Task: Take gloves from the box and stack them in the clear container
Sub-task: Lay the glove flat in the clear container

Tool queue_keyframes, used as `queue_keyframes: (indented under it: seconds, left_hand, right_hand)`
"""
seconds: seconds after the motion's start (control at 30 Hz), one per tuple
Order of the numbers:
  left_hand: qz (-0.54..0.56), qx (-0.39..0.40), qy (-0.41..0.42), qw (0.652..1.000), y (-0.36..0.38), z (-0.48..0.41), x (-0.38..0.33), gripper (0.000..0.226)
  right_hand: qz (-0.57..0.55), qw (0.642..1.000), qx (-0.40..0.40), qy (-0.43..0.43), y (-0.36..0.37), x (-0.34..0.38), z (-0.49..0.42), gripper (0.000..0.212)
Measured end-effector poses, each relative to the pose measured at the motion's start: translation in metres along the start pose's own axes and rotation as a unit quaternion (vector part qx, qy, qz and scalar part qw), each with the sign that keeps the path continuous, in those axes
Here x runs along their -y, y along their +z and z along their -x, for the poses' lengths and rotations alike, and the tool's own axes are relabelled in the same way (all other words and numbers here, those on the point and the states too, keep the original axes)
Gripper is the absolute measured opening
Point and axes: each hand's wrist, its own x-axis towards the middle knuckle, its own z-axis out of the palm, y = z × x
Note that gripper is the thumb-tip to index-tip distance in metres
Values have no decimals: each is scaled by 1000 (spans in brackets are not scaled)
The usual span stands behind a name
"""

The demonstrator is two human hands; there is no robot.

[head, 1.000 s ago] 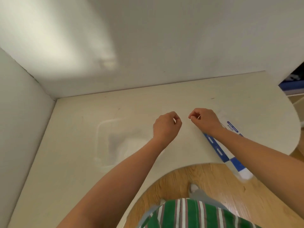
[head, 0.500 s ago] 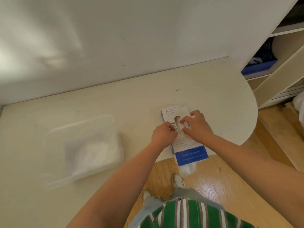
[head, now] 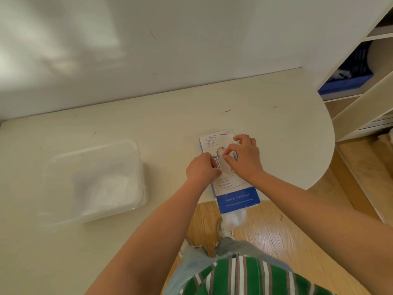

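A white and blue glove box (head: 238, 198) lies flat at the table's front edge, its near end overhanging the floor. My left hand (head: 202, 168) rests fisted on the box's left side beside the oval opening. My right hand (head: 244, 155) pinches a thin clear glove (head: 221, 151) at that opening with thumb and forefinger. A bit of clear plastic (head: 235, 218) hangs out of the box's near end. The clear container (head: 53, 167) sits to the left with several translucent gloves (head: 108, 186) lying inside.
The cream table (head: 276, 124) has a rounded right end and meets a white wall behind. A white shelf unit (head: 361, 96) with a blue bin stands at right. Wooden floor, my foot and my striped shirt show below.
My hands moved from mid-air above the table onto the glove box. My right fingers have gone from the opening's edge to pinching a glove there. The view swung right.
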Motion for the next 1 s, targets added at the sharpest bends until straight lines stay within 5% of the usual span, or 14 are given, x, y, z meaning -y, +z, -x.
queue_keyframes:
  seconds: [0.1,0.3,0.47,0.6,0.67,0.87,1.0]
  left_hand:
    - [-11,-2,-4,1000,0,0,-3,15]
    - [-15,8,8,1000,-1,1,-2,14]
    - [154,38,7,987,-16,2,5,18]
    - [445,26,-17,895,-43,12,7,55]
    - [465,43,-3,884,-56,16,7,67]
    - [432,-21,98,896,-69,29,19,15]
    - [488,-19,124,864,-88,39,40,18]
  right_hand:
    - [-139,990,-1,-5,-15,5,-3,6]
    - [-400,913,-39,71,-60,40,-9,11]
    - [-410,909,-14,78,-74,46,-6,13]
    - [-386,920,23,67,-68,47,2,12]
    - [-365,929,45,53,-63,52,5,10]
    - [-329,941,75,-6,-45,75,9,9]
    - [-408,898,137,97,-34,100,11,35]
